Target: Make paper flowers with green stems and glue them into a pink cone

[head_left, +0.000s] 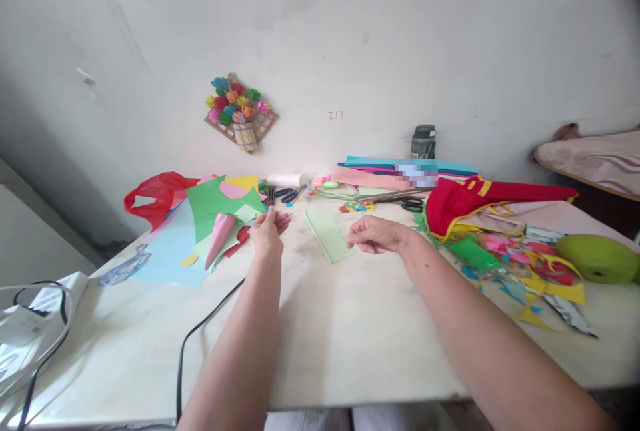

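A pale green sheet of paper (327,237) lies on the table between my hands, with a narrow folded strip along its left edge. My right hand (377,234) is closed, its fingertips pinched together at the sheet's right side; whether they grip the paper or something small is hidden. To the left, my left hand (269,229) is held above the table, fingers stretched out to the right and thumb up. I see nothing plainly held in it. Close to that hand are a rolled pink paper cone (220,237) and a cut sheet of green paper (213,207).
Scissors (286,194) and a white roll (286,179) lie at the back. Stacked coloured sheets (365,177) and a dark bottle (423,142) stand by the wall. Right are a red cloth (453,204), paper scraps (525,271) and a green fruit (597,257). A black cable (200,321) crosses the left front.
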A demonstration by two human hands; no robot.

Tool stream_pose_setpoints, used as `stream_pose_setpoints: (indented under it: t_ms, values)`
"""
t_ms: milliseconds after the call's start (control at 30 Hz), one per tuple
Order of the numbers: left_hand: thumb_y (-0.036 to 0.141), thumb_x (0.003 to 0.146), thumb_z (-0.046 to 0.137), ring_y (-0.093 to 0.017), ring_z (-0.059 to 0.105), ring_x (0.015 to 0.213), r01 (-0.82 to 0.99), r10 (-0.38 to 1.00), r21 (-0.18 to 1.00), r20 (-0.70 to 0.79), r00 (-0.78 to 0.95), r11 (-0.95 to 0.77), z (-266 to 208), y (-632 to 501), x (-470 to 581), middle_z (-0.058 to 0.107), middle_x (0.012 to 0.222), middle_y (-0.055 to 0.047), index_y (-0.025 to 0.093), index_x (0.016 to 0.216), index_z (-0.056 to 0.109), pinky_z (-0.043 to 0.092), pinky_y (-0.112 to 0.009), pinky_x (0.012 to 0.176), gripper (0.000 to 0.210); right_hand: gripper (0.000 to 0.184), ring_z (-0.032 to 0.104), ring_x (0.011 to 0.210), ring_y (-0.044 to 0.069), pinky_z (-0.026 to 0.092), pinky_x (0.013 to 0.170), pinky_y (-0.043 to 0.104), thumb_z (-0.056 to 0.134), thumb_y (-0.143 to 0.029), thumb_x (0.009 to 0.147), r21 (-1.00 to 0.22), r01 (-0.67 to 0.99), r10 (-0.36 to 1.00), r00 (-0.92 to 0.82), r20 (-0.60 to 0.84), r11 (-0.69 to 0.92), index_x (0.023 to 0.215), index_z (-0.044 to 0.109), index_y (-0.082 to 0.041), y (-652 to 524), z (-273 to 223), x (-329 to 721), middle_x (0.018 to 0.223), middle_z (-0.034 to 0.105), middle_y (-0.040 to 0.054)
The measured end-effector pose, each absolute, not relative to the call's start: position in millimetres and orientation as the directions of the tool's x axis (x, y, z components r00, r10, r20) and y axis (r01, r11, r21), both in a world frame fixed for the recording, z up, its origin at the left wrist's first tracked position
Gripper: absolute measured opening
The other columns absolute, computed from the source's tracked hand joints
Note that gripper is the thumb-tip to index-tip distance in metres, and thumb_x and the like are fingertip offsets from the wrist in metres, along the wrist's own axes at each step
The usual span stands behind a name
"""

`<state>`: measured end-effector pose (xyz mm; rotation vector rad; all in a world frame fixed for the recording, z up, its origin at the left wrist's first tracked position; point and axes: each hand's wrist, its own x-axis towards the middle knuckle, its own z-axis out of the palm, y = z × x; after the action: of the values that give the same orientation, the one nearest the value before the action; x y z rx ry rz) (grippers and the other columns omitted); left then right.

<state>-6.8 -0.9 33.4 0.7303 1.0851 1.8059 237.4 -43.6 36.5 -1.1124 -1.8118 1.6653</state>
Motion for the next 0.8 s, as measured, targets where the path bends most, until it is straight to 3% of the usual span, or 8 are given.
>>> stream_pose_setpoints:
  t_ms: [100,200,300,467,667,800]
  values:
    - [0.029,0.067,0.061,-0.01,0.057,0.046,-0.397,0.898,0.89,0.03,-0.439,-0.224,35.9,-1.4,-7.3,0.06,0.052,-0.002,0.013,0.061,0.051,0.044,-0.019,0.047,0.02,0.022,0.037,0.03,0.005,0.021,0.03,0.016,0.06,-0.032,0.067,-0.958,0.279,0.811,-0.546,-0.212,-0.062,0.07,0.06,-0.01,-39.2,33.6,256.8,0.039,0.05,-0.003]
    - [0.026,0.068,0.061,-0.01,0.057,0.044,-0.387,0.941,0.909,0.014,-0.339,-0.153,35.6,-3.0,-0.2,0.06,0.051,-0.002,0.013,0.061,0.052,0.043,-0.018,0.044,0.017,0.027,0.033,0.029,0.003,0.019,0.03,0.017,0.056,-0.038,0.071,-0.985,0.166,0.895,-0.43,-0.12,-0.053,0.072,0.059,-0.011,-35.3,31.0,264.9,0.04,0.049,-0.0035]
    - [0.028,0.067,0.062,-0.011,0.056,0.042,-0.318,0.974,0.943,0.019,-0.227,-0.093,31.5,-5.6,13.0,0.06,0.05,-0.003,0.013,0.061,0.053,0.041,-0.018,0.041,0.019,0.028,0.039,0.034,0.003,0.024,0.032,0.016,0.057,-0.039,0.071,-0.995,0.089,0.907,-0.415,-0.07,-0.036,0.077,0.058,-0.012,-35.7,30.1,250.3,0.051,0.058,0.0]
    - [0.033,0.065,0.064,-0.013,0.058,0.043,-0.24,0.988,0.968,0.03,-0.155,-0.067,21.5,-6.5,25.6,0.062,0.052,-0.005,0.013,0.062,0.053,0.043,-0.02,0.042,0.023,0.021,0.039,0.033,0.002,0.024,0.031,0.014,0.063,-0.031,0.067,-0.981,0.194,0.846,-0.521,-0.114,-0.013,0.068,0.056,-0.012,-41.7,25.0,210.0,0.055,0.06,0.0]
    - [0.033,0.066,0.063,-0.013,0.058,0.044,-0.232,0.985,0.971,0.021,-0.173,-0.061,16.5,-2.0,22.8,0.061,0.053,-0.005,0.013,0.063,0.053,0.043,-0.021,0.044,0.022,0.014,0.04,0.031,0.003,0.027,0.029,0.014,0.061,-0.024,0.068,-0.977,0.212,0.833,-0.539,-0.124,-0.008,0.062,0.054,-0.012,-45.6,21.5,197.2,0.048,0.058,-0.0029]
    - [0.042,0.07,0.056,-0.014,0.059,0.049,-0.181,0.978,0.983,-0.02,-0.208,-0.019,14.9,2.9,18.8,0.063,0.058,-0.007,0.013,0.074,0.057,0.045,-0.023,0.048,0.03,0.007,0.04,0.029,0.003,0.029,0.029,0.014,0.057,-0.015,0.068,-0.975,0.216,0.868,-0.474,-0.145,-0.045,0.062,0.053,-0.013,-44.2,20.7,195.8,0.043,0.056,-0.004]
